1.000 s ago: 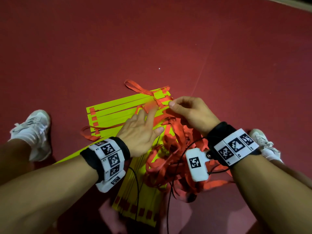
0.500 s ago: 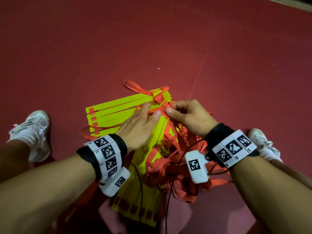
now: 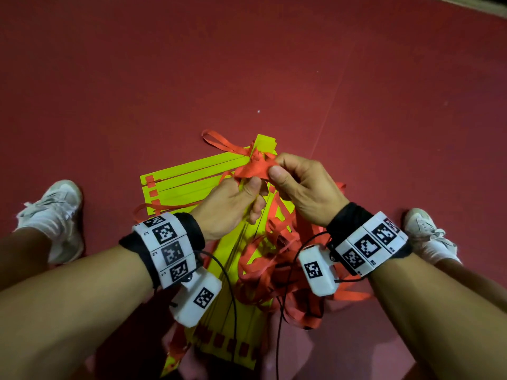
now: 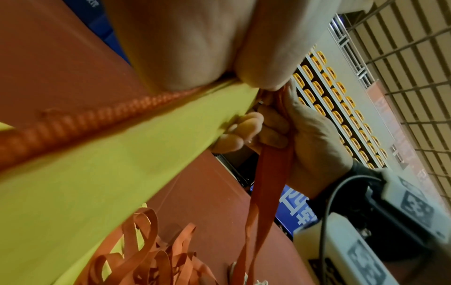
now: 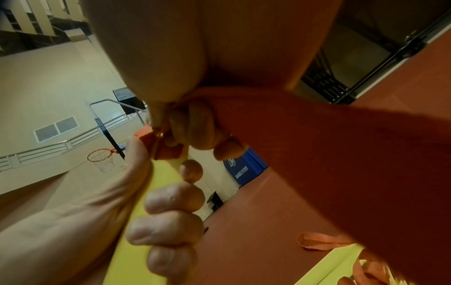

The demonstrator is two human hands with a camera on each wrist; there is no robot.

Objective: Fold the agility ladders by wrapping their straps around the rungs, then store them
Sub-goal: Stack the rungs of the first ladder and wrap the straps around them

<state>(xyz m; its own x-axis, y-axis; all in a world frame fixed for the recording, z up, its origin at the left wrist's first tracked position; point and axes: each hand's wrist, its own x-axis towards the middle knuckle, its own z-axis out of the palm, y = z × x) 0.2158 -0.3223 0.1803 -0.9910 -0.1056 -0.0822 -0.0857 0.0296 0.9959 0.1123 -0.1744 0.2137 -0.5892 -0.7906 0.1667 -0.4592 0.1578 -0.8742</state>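
Hands meet over a heap of agility-ladder parts on the red floor [image 3: 137,78]. From the head view the left hand [image 3: 230,207] has its fingers curled around a bundle of yellow rungs [image 3: 247,242] lifted at one end, thumb on top, while the right hand [image 3: 304,190] pinches a bunched knot of red strap [image 3: 253,168] between thumb and forefinger just above that bundle. More yellow rungs [image 3: 189,176] lie flat on the floor to the left, and loose red webbing [image 3: 274,270] is piled beneath the right wrist. A white sneaker [image 3: 55,212] stands at each side.

Only the right wrist camera shows a basketball hoop [image 5: 101,157] on a wall and a blue pad [image 5: 244,165] with white characters too small to read. Only the left wrist camera shows rows of yellow stadium seats [image 4: 341,115] and a strap end [image 4: 266,183] hanging down from the right hand [image 4: 312,135]. Wristbands [image 3: 167,242] carry black-and-white square markers; small labels beside them are not legible.
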